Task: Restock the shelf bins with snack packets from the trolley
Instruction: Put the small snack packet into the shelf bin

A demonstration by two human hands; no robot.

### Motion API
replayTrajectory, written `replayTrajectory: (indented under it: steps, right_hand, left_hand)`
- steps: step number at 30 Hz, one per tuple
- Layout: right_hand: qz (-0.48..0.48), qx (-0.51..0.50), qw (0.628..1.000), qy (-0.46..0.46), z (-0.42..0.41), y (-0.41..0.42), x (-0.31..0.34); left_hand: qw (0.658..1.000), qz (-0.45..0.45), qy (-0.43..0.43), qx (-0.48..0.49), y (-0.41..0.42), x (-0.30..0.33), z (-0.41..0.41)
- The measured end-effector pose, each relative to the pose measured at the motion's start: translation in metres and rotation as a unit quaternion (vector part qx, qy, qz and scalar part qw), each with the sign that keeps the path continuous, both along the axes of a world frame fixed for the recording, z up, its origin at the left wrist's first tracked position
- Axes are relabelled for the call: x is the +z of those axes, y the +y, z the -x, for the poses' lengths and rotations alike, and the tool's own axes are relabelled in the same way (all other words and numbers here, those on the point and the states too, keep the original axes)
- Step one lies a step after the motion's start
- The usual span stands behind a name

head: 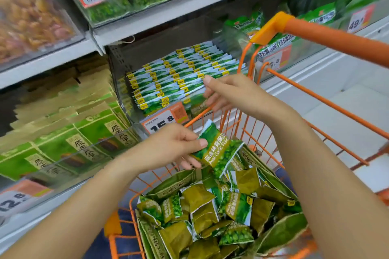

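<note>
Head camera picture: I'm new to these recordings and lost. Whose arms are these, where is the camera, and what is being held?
There is no machine here. The camera sits on a person's head, looking down at their own arms in a shop aisle. The left hand pinches a green pea packet above the orange trolley, which holds an opened bag of loose packets. The right hand reaches, fingers relaxed, to the shelf bin of neatly rowed matching packets. It seems to hold nothing.

shelving (168, 9): grey metal tiers | floor (347, 111): pale tiles | light: even
</note>
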State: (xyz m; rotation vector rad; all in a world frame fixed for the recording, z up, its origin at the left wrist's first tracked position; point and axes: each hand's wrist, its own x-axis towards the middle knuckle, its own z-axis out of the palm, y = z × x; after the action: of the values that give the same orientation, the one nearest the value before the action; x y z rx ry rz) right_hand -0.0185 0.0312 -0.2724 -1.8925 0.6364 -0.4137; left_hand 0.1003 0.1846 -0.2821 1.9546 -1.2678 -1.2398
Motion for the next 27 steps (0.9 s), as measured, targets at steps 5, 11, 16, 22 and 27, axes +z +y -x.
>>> replayTrajectory:
  steps: [5, 11, 16, 22, 27]
  right_hand:
    - [-0.076, 0.126, 0.986, 0.077, 0.007, 0.012, 0.008]
    - [-0.009, 0.128, 0.991, 0.031, -0.007, 0.017, -0.005]
    - [0.024, 0.080, 0.996, -0.018, -0.013, 0.028, -0.008]
    - [-0.040, 0.039, 0.996, -0.066, -0.016, 0.031, -0.010]
    - [0.007, 0.011, 0.998, -0.056, -0.017, 0.031, -0.011]
  left_hand:
    - [0.988, 0.089, 0.052, 0.118, 0.010, 0.022, -0.011]
    - [0.981, 0.145, -0.039, 0.124, 0.015, 0.016, -0.027]
    - [0.944, 0.206, -0.217, 0.139, 0.013, 0.033, -0.046]
    - [0.969, 0.157, -0.124, 0.147, 0.007, 0.059, -0.057]
    - [0.964, 0.176, -0.169, 0.106, 0.006, 0.051, -0.062]
